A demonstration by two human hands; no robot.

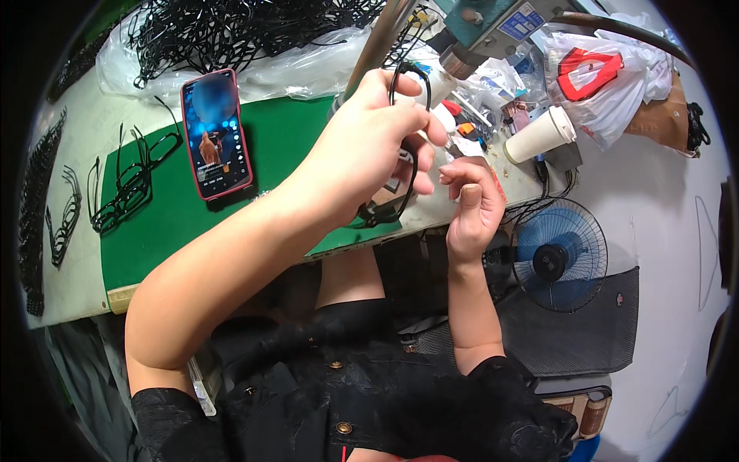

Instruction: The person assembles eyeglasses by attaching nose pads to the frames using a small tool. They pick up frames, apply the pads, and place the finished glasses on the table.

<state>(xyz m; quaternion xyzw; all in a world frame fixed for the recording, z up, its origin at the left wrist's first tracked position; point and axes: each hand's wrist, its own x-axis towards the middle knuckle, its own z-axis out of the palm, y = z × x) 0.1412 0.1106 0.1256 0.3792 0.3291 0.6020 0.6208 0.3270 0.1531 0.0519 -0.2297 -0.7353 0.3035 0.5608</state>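
Note:
My left hand (pixel 369 135) is raised over the front edge of the table, its fingers closed around a black eyeglass frame (pixel 413 69). Part of the frame curves above the fingers and part hangs below them; the palm and fingers hide the rest. Close by on the right is my right hand (pixel 476 212), apart from the frame, with its fingers curled in and the thumb up against them. Whether anything small sits in those fingers is hidden. A metal post and machine head (pixel 460 60) stand just beyond my left hand.
A phone (pixel 214 135) in a red case lies on the green mat (pixel 154 254). Black eyeglass frames (pixel 123 196) lie left of it. Behind is a heap of black frames (pixel 231 31) on plastic. A white cup (pixel 541 135), a plastic bag (pixel 608 77) and a fan (pixel 560 258) are to the right.

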